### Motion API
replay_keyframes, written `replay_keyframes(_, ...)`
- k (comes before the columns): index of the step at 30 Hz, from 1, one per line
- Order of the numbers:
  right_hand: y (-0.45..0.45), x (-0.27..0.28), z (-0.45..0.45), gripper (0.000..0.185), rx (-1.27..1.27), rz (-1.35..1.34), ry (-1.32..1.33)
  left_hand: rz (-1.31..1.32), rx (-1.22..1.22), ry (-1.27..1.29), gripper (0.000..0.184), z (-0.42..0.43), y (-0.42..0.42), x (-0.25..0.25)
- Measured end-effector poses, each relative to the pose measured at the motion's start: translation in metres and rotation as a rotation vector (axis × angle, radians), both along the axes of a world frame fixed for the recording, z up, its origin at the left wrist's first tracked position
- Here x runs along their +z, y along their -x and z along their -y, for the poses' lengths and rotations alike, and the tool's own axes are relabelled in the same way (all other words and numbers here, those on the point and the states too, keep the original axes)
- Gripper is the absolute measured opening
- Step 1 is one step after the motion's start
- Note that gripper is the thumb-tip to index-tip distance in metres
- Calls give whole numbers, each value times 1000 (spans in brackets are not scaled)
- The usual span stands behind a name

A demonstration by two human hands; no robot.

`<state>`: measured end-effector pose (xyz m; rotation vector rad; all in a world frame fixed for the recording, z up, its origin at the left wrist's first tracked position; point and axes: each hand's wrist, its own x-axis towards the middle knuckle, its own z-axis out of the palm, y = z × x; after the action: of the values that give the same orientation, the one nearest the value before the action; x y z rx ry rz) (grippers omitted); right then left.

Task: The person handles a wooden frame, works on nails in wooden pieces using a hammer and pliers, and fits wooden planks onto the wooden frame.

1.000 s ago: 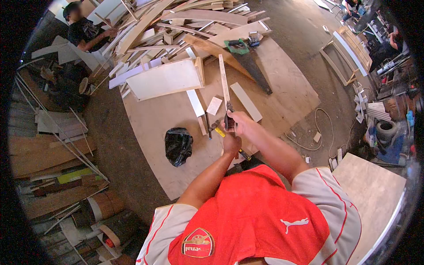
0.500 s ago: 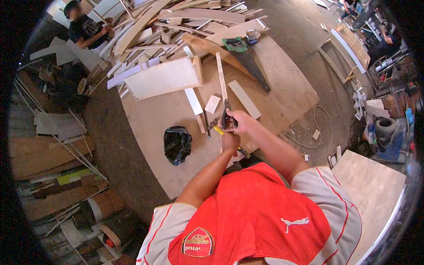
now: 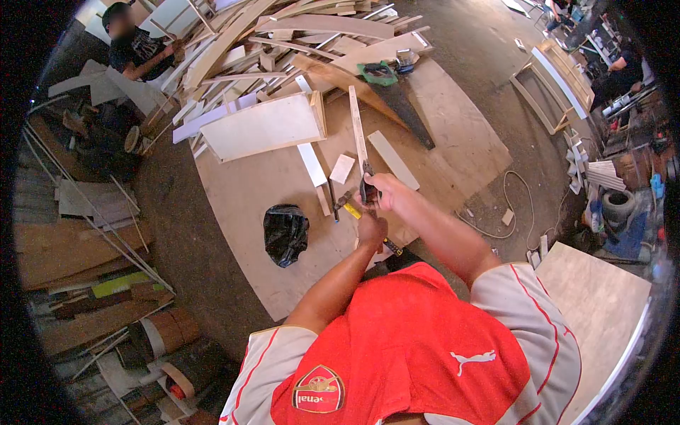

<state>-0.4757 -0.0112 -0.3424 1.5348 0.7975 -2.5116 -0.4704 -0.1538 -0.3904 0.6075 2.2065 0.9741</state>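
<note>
My right hand (image 3: 382, 190) is closed around dark-handled pliers (image 3: 366, 185), whose head is against a narrow wooden strip (image 3: 357, 124). The strip points away from me over the board. My left hand (image 3: 372, 229) is closed just nearer to me, apparently round the strip's near end; its fingers are largely hidden. Beneath the left hand lies a hammer (image 3: 351, 210) with a yellow and black handle, its head to the left and its grip end on the right. A small pale block (image 3: 342, 169) and a pale flat piece (image 3: 393, 161) lie beyond my hands.
A plywood board (image 3: 241, 212) carries a black plastic bag (image 3: 285, 235), a white panel (image 3: 262, 126) and a handsaw (image 3: 411, 117) with a green handle. Scrap wood (image 3: 319, 25) is heaped behind. Another person (image 3: 138, 49) stands far left. A cable (image 3: 528, 202) curls on the floor at right.
My right hand and the pliers have shifted very slightly, with the wrist turning a little. The left hand stays at nearly the same spot.
</note>
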Motion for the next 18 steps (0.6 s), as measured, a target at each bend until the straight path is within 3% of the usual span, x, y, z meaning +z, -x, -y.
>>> replay_keyframes(6, -4, 16, -4, 36, 49, -49, 53, -19, -42, -47, 32, 1, 2, -11)
replay_keyframes(12, -9, 7, 8, 38, -94, -115, 113, -96, -98, -67, 35, -2, 2, -11)
replay_keyframes(18, -6, -20, 4, 35, 1, -107, -33, -42, -49, -52, 36, -2, 1, -14)
